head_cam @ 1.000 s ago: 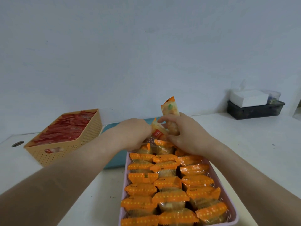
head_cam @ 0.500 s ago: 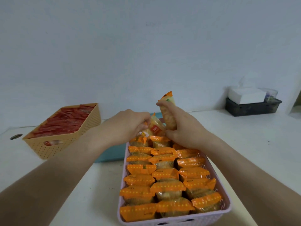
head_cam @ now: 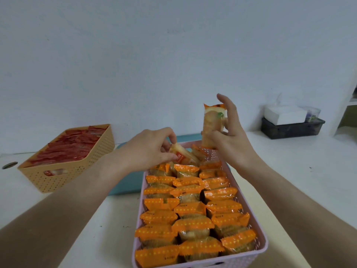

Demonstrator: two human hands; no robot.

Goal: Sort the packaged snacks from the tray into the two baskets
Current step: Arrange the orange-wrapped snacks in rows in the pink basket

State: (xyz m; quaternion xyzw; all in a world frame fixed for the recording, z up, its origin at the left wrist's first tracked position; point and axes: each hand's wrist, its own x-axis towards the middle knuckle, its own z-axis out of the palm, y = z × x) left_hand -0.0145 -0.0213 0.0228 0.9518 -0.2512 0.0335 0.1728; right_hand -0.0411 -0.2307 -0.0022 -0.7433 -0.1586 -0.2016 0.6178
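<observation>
A pink basket [head_cam: 262, 246] in front of me is packed with rows of orange-wrapped snacks [head_cam: 190, 226]. My right hand [head_cam: 229, 140] holds one orange snack packet [head_cam: 211, 126] upright above the basket's far end. My left hand [head_cam: 152, 147] pinches another orange snack packet [head_cam: 181, 154], tilted, at the basket's far left corner. A tan basket [head_cam: 77, 167] at the left holds red-wrapped snacks [head_cam: 69, 147]. A teal tray [head_cam: 127, 182] lies behind the pink basket, mostly hidden by it and my arms.
A dark bin [head_cam: 291, 128] with a white box [head_cam: 285, 114] on it stands at the back right by the wall. A round hole [head_cam: 9, 165] is in the white tabletop at the far left. A white shelf edge [head_cam: 349, 105] shows at the right.
My right hand has lifted its packet higher and to the right, fingers spreading. My left hand has kept its tilted packet low at the basket's far end. The view has tilted down slightly.
</observation>
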